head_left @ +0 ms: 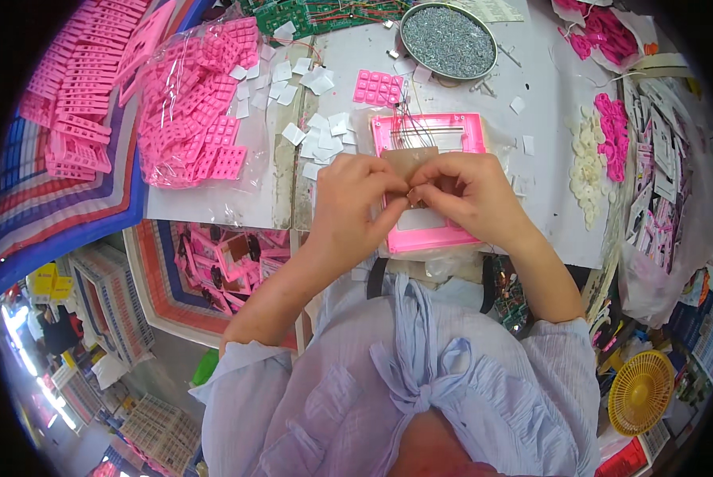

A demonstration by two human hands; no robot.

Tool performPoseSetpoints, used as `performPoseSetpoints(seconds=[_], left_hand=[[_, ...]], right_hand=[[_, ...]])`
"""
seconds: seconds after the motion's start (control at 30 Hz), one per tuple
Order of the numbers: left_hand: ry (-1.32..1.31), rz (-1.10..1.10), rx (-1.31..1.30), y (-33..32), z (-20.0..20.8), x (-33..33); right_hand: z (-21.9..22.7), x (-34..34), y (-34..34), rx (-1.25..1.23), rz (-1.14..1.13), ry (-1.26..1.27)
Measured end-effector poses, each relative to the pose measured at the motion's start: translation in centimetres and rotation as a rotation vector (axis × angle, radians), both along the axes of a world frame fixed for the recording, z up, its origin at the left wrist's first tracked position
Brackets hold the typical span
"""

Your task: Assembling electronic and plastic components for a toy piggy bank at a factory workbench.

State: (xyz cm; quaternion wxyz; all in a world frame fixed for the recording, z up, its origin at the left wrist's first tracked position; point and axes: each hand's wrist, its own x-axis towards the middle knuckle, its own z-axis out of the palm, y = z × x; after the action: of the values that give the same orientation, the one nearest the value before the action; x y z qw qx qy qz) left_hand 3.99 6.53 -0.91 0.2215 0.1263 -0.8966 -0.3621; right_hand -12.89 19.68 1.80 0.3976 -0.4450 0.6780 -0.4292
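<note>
A pink plastic casing (436, 241) lies in front of me on the white tabletop. Over its middle is a brown board (410, 161), with several thin dark wires (404, 119) running up from its far edge. My left hand (356, 199) is closed, thumb and index finger pinched at the board's near side. My right hand (472, 195) pinches at the same spot, its fingertips almost touching the left ones. Whatever small piece sits between the fingertips is too hidden to name. A pink keypad (378, 87) rests just beyond the casing.
Small white squares (320, 139) are scattered left of the casing. A round tin of screws (448, 40) stands at the back. Bagged pink keypads (201, 103) lie left, beside a striped crate (70, 215) of pink parts. Cream pieces (588, 179) lie right, near a bag of parts (658, 175).
</note>
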Motion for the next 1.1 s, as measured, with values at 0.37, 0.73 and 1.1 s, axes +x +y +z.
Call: performPoseSetpoints(seconds=[0.37, 0.73, 1.1], left_hand=[[-0.06, 0.013, 0.071, 0.7, -0.2, -0.1], [-0.108, 0.085, 0.006, 1.9, -0.1, -0.4], [-0.04, 0.109, -0.066, 1.9, -0.6, -0.7]], right_hand=[[-1.0, 1.4, 0.8, -0.025, -0.182, -0.024], [-1.0, 1.8, 1.2, -0.007, -0.192, -0.023], [-1.1, 1.9, 1.1, -0.002, -0.182, 0.024]])
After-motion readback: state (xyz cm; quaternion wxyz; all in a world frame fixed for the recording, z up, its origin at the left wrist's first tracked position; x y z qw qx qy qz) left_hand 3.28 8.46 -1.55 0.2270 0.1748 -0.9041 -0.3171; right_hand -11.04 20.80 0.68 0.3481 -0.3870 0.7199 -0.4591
